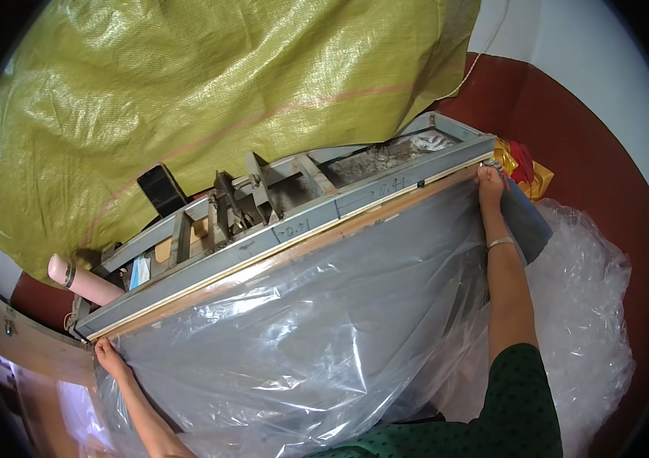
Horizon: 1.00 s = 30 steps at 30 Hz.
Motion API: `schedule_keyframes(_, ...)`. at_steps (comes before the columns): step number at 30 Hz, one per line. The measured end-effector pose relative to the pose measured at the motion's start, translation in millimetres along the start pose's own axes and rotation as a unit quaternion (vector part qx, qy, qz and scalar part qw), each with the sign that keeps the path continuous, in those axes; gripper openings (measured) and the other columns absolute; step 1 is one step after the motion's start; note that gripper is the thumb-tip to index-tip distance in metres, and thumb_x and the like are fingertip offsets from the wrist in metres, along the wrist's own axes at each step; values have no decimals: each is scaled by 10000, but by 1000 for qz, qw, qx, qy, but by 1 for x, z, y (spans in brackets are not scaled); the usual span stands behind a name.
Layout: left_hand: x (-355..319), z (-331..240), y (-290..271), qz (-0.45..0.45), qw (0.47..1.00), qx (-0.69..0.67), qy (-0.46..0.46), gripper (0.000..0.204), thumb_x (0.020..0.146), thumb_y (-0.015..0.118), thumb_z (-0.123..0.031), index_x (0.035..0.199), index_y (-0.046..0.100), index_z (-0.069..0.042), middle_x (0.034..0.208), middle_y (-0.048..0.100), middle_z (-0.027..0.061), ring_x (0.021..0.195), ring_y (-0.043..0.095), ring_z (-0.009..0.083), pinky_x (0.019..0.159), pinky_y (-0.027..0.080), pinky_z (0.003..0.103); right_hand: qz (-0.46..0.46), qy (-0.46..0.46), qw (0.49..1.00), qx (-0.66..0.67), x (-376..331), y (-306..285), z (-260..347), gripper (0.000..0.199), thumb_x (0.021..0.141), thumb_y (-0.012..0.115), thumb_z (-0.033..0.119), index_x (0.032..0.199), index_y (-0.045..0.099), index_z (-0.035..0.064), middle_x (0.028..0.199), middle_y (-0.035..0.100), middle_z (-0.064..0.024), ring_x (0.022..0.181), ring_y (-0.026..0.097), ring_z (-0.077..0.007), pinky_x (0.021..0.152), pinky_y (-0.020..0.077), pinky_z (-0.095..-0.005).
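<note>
**Figure: 2 hands spread along the long edge of a plastic sheet at a sealing bar**

The clear plastic sheet [317,336] lay stretched over a grey board beneath it, its upper edge drawn against the wooden strip [279,258] that ran below the grey metal bar [294,229] of the machine. The long axis of that edge ran diagonally, from lower left to upper right in the head view. The left hand [108,357] sat at the lower-left end of the edge, fingers closed in a pinch on the corner of the sheet, just under the near end of the bar. The right hand [490,183] sat at the upper-right end, arm fully extended, fingers pressed down on the sheet's far corner where it met the bar; whether they gripped the film or merely pinned it could not be told. The 2 hands were well apart, 1 at each end of the edge, so the sheet lay between them and toward the body from both. The left hand was the nearer to the person; the right reached the farther.

Behind the bar stood the machine's metal frame [263,191], a pink cylinder [84,281] at its left end, and a large yellow-green woven sack [210,84]. Loose crumpled plastic film [584,305] lay to the right of the right forearm, and a red and yellow cloth [523,166] lay just beyond the right hand.
</note>
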State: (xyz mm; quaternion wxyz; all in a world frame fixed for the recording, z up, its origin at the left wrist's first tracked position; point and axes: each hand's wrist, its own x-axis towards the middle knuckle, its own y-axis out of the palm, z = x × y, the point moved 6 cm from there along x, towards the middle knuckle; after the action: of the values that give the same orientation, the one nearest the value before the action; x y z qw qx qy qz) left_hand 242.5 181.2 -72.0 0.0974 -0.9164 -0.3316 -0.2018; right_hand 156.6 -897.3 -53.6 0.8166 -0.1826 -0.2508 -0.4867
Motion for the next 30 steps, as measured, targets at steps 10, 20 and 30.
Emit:
schedule_keyframes(10, 5, 4, -6, -21, 1000, -5, -11, 150, 912, 508, -203, 783, 497, -128, 617, 385, -78, 526, 306, 23, 455, 229, 180, 5, -9, 1000, -15, -2, 8, 4, 151, 883, 524, 178, 827, 527, 38, 623, 517, -3, 553, 479, -82, 531, 394, -222)
schedule_keyframes(20, 14, 16, -8, -39, 999, -20, 6, 104, 883, 535, -160, 807, 488, -106, 643, 410, -61, 524, 333, 33, 456, 261, 184, -10, 5, 1000, -3, 3, 4, -7, 118, 834, 553, 111, 898, 501, 26, 646, 551, -40, 547, 533, -119, 536, 440, -262)
schedule_keyframes(30, 12, 15, -25, -67, 996, 44, -26, 78, 877, 462, -174, 899, 462, -100, 718, 449, -29, 565, 378, 46, 481, 304, 197, -53, -17, 995, -82, 1, -3, 3, 97, 827, 494, 95, 896, 467, 32, 642, 551, -77, 543, 547, -168, 528, 437, -307)
